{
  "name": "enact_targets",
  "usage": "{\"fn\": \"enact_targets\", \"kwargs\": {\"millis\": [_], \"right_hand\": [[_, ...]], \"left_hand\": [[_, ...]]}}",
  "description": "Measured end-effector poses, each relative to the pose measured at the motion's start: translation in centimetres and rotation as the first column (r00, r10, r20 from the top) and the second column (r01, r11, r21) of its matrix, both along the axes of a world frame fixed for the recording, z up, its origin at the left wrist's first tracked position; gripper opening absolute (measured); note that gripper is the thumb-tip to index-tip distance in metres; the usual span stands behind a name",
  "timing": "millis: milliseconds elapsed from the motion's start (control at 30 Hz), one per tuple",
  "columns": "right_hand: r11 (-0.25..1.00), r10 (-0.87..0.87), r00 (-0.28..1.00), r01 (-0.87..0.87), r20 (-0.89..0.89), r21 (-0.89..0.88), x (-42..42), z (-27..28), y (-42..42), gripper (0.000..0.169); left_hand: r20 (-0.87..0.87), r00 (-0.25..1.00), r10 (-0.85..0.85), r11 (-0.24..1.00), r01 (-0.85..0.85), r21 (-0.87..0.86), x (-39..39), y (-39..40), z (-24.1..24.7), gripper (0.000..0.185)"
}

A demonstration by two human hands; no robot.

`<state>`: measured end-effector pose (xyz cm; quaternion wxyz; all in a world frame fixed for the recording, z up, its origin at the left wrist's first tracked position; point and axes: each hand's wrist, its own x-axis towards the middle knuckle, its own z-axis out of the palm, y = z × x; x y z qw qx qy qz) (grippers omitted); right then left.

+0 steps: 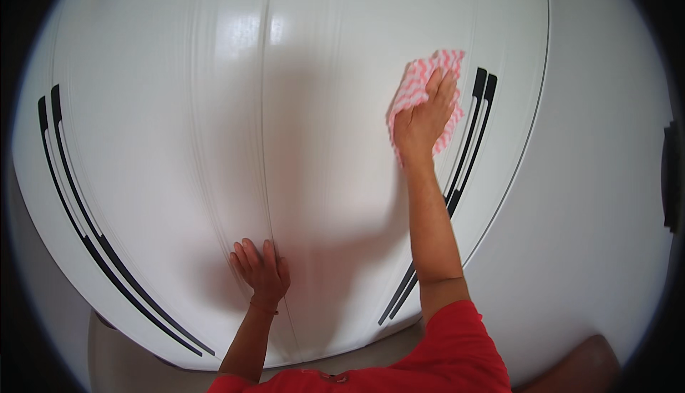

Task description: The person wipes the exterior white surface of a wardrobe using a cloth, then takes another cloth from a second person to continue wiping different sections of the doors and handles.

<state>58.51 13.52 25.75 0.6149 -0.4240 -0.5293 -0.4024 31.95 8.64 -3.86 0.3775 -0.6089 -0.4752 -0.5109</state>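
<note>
A pair of white cabinet doors (144, 141) with a glossy face fills most of the view, split by a thin seam down the middle. My right hand (428, 117) presses a pink and white wavy-patterned wiping cloth (415, 82) against the right-hand door (364, 125), the thumb side hidden in its folds. Lower down, my left hand (262, 267) rests on the doors by the seam, fingers apart and nothing in it. A thin cord bracelet (265, 308) circles that wrist.
Long black double strips (59, 141) run along the left door's outer side, and matching strips (476, 125) lie right of the cloth. A pale surface (594, 152) adjoins on the right, with a dark fitting (670, 179) at the rim. Something brown (583, 363) stands at lower right.
</note>
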Motion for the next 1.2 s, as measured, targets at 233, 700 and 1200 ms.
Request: {"fn": "enact_targets", "kwargs": {"millis": [233,700,1200], "right_hand": [[0.994,-0.083,0.928,0.050,0.363,0.098,-9.0,5.0,-1.2,0.069],[0.972,-0.150,0.917,0.068,0.370,0.224,-11.6,16.0,-0.1,0.061],[0.988,-0.065,0.836,-0.022,0.545,0.153,-12.1,9.6,-0.7,0.065]], "left_hand": [[0.047,0.997,-0.054,0.998,0.052,0.032,-0.1,0.0,-0.2,0.042],[0.074,0.997,-0.038,0.998,0.034,0.058,0.5,0.2,-0.2,0.039],[0.027,1.000,-0.012,1.000,0.011,0.010,-1.0,0.3,-0.5,0.041]]}}
